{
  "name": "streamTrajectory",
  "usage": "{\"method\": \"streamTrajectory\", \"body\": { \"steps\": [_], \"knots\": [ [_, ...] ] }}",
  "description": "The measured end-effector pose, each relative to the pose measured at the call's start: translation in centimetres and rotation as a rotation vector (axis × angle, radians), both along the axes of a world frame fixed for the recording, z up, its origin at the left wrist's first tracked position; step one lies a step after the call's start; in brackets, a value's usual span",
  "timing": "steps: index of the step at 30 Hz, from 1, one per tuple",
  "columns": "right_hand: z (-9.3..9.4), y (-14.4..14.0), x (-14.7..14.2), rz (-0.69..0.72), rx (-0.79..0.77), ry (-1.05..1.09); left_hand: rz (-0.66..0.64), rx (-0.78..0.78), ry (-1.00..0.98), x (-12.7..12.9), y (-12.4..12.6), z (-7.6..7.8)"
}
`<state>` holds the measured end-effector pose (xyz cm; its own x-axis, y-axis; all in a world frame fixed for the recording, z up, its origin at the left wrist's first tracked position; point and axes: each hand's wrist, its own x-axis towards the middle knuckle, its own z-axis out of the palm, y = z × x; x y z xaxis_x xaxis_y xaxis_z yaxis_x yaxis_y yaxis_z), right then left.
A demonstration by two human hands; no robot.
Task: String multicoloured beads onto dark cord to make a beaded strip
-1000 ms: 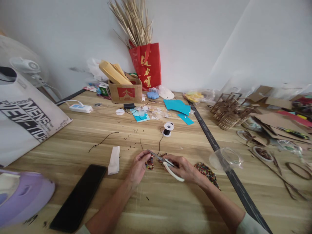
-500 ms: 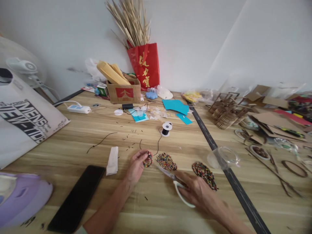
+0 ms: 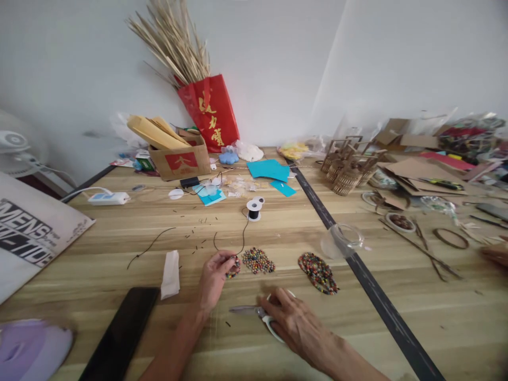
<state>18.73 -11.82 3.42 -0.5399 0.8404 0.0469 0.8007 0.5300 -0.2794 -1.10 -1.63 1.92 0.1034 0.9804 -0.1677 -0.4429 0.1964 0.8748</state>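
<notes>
The right hand has lowered the scissors flat, fingers clamped on the handle.

Both forearms are showing bare from the bottom edge up to the wrists. The left hand and the right hand are wearing no gloves, rings or watch, and no sleeve is appearing on either arm.

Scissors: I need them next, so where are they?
In the head view, the scissors lie flat on the table under the right hand, near the bottom centre, just below the bead pile.
</notes>
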Motion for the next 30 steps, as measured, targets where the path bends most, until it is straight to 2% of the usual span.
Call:
{"method": "streamTrajectory", "body": {
  "steps": [4, 6, 9, 15, 22, 30],
  "knots": [
    [0.5, 0.2, 0.2, 0.055, -0.004, 0.059, -0.084, 0.035, 0.179, 0.5, -0.7, 1.1],
    [0.8, 0.8, 0.5, 0.043, -0.024, 0.188, -0.129, 0.050, 0.254, 0.8, -0.9, 1.6],
    [0.5, 2.6, 0.6, -0.051, -0.041, 0.436, -0.176, 0.074, 0.316, 1.3, -1.2, 2.1],
    [-1.4, 6.3, -0.8, -0.064, -0.021, 0.866, -0.191, 0.119, 0.362, 2.7, -1.2, 2.2],
    [-2.4, 7.0, -1.2, -0.200, -0.048, 0.978, -0.088, 0.145, 0.365, 3.5, -0.9, 1.0],
    [-3.5, 7.2, -0.9, -0.261, -0.136, 1.032, -0.129, 0.144, 0.428, 3.2, -1.0, 0.0]
  ]
}}
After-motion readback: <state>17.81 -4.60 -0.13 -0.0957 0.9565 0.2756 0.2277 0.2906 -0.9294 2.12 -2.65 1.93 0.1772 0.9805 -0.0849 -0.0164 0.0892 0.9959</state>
